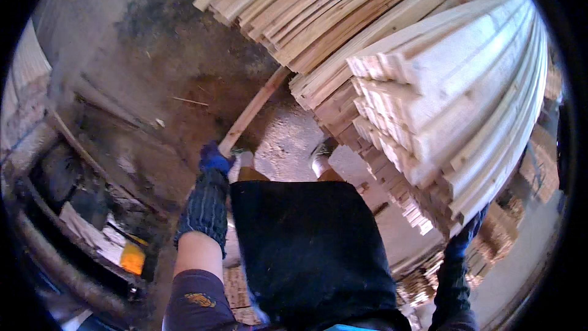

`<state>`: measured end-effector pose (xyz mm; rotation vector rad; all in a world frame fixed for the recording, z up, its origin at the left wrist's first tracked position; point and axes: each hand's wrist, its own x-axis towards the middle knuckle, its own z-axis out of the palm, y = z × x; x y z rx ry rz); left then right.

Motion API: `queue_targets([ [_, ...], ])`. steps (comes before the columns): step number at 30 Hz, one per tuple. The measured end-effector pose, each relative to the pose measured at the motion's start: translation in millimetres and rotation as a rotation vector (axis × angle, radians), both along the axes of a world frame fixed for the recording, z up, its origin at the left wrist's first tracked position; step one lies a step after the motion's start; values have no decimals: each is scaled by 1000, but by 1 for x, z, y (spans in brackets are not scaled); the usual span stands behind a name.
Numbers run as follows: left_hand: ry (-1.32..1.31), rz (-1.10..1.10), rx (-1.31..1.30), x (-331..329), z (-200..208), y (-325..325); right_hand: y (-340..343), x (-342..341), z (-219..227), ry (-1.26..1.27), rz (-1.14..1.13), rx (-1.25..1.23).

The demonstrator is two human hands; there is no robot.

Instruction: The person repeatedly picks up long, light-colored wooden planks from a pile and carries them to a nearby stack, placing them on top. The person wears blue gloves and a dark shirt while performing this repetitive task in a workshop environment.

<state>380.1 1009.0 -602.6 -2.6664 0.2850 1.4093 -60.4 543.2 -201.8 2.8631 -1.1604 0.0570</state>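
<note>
My left hand (215, 159), in a blue glove with a dark knitted cuff, is closed around the near end of a narrow wooden strip (256, 107). The strip slants away to the right, and its far end meets the edge of a wide stack of wooden boards (312, 21). At the lower right my right hand (467, 238), gloved in blue, is against the near corner of a taller pile of pale planks (465, 79). Its fingers are mostly hidden by the plank edges and blur, so its grip does not show.
A black apron (312, 251) hangs in front of me, with my feet beyond it on a dusty floor (288, 141). Metal framework (73, 251) with a yellow part (133, 258) stands at the left. More bundled wood (499, 230) lies at the right.
</note>
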Motion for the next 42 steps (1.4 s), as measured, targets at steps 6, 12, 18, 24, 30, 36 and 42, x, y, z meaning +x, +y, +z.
queue_targets([
  [6,309,39,66,4,-26,23,-4,-58,10,-193,-477,294],
  [12,0,577,-471,-44,31,119,1,-67,-5,-340,-491,252],
  [18,-20,1158,-739,-28,215,84,20,25,-3,-412,-831,424],
  [24,355,872,-794,18,374,-79,13,27,32,-336,-830,478],
  [30,82,-172,-1030,-77,487,-259,-31,0,47,-931,-896,705],
  [36,196,-384,-1042,-225,526,-360,-114,-9,61,-1155,-800,569],
  [42,288,-419,-939,-312,515,-444,-180,4,51,-1019,-689,537],
])
